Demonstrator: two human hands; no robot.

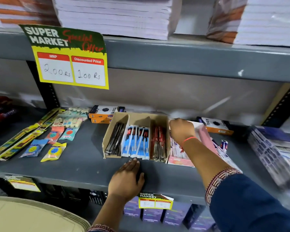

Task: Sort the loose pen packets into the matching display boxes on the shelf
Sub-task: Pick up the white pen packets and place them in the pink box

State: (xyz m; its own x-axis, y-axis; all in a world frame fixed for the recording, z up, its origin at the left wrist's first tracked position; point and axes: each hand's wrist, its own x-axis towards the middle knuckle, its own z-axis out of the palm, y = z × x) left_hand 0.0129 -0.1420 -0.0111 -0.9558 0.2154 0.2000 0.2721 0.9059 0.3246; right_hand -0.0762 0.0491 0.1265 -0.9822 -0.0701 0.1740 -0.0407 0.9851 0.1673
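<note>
A brown cardboard display box (137,117) sits mid-shelf with three compartments: dark pen packets (115,140) on the left, blue-and-white packets (136,143) in the middle, red packets (158,143) on the right. My left hand (126,178) lies flat on the shelf, fingertips touching the front ends of the blue packets, holding nothing. My right hand (181,130) reaches over a pink display box (179,160) just right of the brown one, fingers curled near its back; whether it grips a packet is hidden. Loose packets (222,146) lie beside the pink box.
Orange-and-black pen cartons (104,113) (215,125) stand behind. Toy packets (53,150) and long yellow packs (20,138) lie at the left. Wrapped box packs (273,153) fill the right. A yellow price sign (70,64) hangs from the upper shelf holding notebook stacks (114,15).
</note>
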